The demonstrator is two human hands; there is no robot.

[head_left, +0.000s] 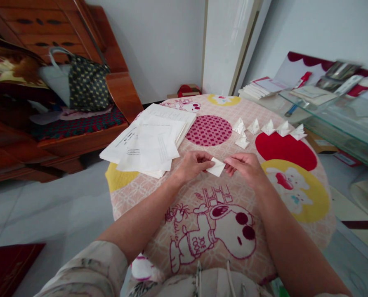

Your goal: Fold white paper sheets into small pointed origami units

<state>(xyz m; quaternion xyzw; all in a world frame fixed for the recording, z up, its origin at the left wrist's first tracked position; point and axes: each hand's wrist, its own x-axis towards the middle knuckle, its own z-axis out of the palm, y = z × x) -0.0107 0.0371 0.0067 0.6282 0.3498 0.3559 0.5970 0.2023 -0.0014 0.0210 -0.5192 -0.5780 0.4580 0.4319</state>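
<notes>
A small folded square of white paper (216,167) is held above the round table, over its patterned cloth. My left hand (194,166) pinches its left side between thumb and fingers. At the opposite corner, my right hand (244,167) has thumb and forefinger closed on the paper's edge. Beyond my hands, several folded paper pieces (253,126) stand in a row with pointed tops, and one more (242,140) sits in front of the row. To the left lies a stack of printed paper sheets (153,138), with loose sheets on top.
The cartoon-print tablecloth (184,194) covers the table. A wooden bench (116,90) with a patterned bag (89,82) on it is at left. On the right, a glass shelf (332,111) carries papers, a metal container (341,70) and a red-and-white cup (362,86).
</notes>
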